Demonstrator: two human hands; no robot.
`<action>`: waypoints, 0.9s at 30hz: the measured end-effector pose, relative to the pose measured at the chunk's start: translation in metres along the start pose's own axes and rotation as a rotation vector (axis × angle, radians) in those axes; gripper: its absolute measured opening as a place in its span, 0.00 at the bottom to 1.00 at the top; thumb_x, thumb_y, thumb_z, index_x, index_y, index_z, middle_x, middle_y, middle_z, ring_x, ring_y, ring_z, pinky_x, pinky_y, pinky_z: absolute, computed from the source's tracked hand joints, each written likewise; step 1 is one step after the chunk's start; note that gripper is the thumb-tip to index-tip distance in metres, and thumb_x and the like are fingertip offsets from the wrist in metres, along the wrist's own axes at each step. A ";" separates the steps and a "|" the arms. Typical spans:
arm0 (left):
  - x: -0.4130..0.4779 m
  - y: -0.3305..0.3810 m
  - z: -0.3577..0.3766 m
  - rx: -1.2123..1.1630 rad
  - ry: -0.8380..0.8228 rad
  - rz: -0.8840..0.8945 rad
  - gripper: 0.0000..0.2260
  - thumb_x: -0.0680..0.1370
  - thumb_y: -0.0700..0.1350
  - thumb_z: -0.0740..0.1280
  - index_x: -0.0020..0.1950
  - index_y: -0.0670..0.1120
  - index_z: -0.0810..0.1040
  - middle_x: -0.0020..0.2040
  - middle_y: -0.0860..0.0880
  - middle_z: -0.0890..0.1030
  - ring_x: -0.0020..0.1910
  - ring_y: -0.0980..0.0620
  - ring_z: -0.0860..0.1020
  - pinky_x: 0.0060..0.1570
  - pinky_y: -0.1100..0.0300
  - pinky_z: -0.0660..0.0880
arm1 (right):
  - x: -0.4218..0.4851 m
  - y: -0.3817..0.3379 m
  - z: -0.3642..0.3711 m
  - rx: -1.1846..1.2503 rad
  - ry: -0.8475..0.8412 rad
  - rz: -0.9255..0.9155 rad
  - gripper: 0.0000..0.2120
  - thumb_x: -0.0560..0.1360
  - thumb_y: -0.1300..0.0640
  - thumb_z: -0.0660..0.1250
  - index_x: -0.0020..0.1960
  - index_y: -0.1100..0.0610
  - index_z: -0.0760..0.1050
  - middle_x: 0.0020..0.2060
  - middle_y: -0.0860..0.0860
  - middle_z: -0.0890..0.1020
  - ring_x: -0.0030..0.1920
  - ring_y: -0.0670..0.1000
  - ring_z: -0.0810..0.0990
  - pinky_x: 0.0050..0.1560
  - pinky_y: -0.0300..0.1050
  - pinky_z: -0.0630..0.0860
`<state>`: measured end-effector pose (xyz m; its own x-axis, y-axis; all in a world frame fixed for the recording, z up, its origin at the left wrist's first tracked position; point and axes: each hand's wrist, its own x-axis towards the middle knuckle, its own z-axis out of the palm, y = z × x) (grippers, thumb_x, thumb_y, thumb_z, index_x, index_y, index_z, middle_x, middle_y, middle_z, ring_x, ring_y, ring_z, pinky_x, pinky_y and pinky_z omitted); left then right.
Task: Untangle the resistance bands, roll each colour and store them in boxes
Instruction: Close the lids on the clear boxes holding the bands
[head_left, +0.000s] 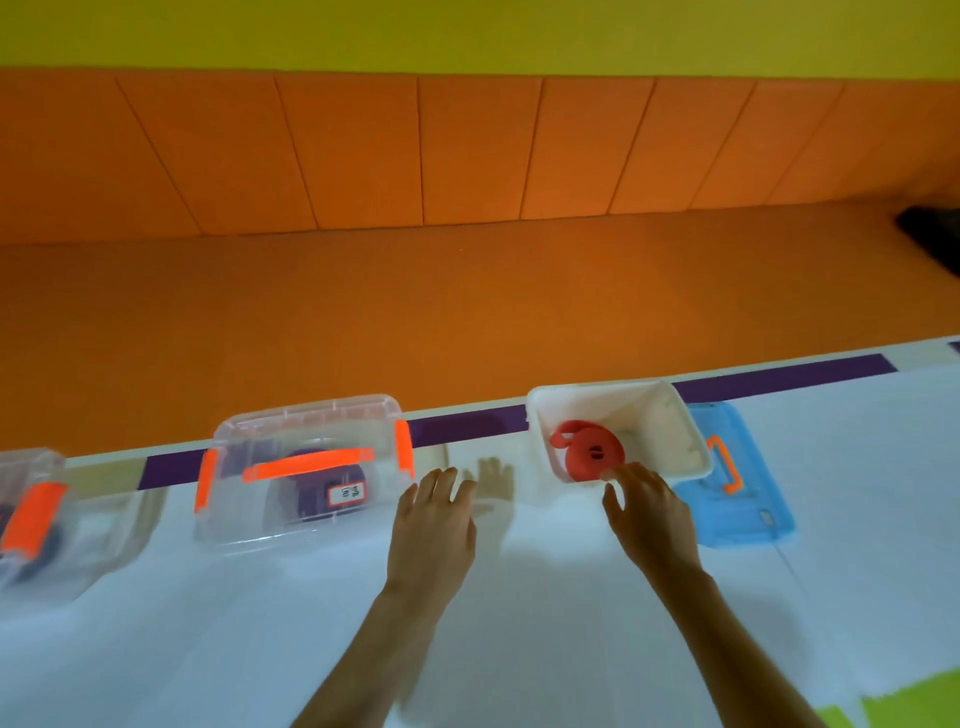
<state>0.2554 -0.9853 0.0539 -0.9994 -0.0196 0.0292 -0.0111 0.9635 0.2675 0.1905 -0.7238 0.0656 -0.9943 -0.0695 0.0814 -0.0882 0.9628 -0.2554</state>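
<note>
Your left hand (436, 519) lies palm down over the white table (545, 613), fingers straight and a little apart, holding nothing. It sits between the two nearer boxes. Your right hand (652, 514) reaches forward with its fingers spread and only slightly bent, also holding nothing. Its fingertips are at the near rim of the open white plastic box (597, 391); whether they touch the rim cannot be told.

Inside that box, against its near left corner, lies the rolled red resistance band (587, 452), coiled tight with one loose end curling out at the left. Just to the right of the box, a light blue plastic lid (753, 504) with an orange handle lies flat on the table.

To the left of your left hand stands a clear plastic box (311, 421), its lid on, with orange latches and an orange handle. A rolled purple band (298, 501) shows through its wall, beside a small white label (346, 493). A second clear box (104, 525) with an orange handle is cut off by the left edge, and something dark lies in it.

A purple tape strip (779, 376) runs along the table's far edge, with the orange floor (415, 312) beyond.
</note>
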 end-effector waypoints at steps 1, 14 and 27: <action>0.005 0.016 0.006 -0.003 -0.020 -0.016 0.20 0.86 0.47 0.61 0.79 0.52 0.70 0.81 0.50 0.69 0.81 0.48 0.64 0.80 0.52 0.62 | 0.009 0.020 0.000 0.006 -0.004 0.007 0.08 0.77 0.62 0.73 0.56 0.56 0.83 0.52 0.52 0.86 0.49 0.59 0.85 0.41 0.55 0.82; 0.041 0.147 0.076 0.060 -0.166 -0.167 0.30 0.86 0.48 0.61 0.87 0.52 0.54 0.86 0.45 0.56 0.85 0.45 0.56 0.83 0.48 0.56 | 0.089 0.225 0.011 0.182 -0.137 0.228 0.12 0.81 0.59 0.67 0.64 0.53 0.80 0.71 0.56 0.77 0.64 0.62 0.80 0.56 0.58 0.79; 0.037 0.146 0.094 0.017 -0.153 -0.252 0.32 0.87 0.45 0.59 0.87 0.45 0.47 0.87 0.49 0.50 0.86 0.52 0.50 0.82 0.58 0.41 | 0.105 0.281 0.072 0.263 -0.288 0.607 0.12 0.82 0.56 0.61 0.56 0.59 0.81 0.54 0.63 0.84 0.54 0.68 0.82 0.54 0.59 0.79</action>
<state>0.2134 -0.8205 0.0030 -0.9584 -0.2200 -0.1821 -0.2593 0.9375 0.2320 0.0565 -0.4793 -0.0668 -0.8458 0.3572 -0.3962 0.5094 0.7612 -0.4013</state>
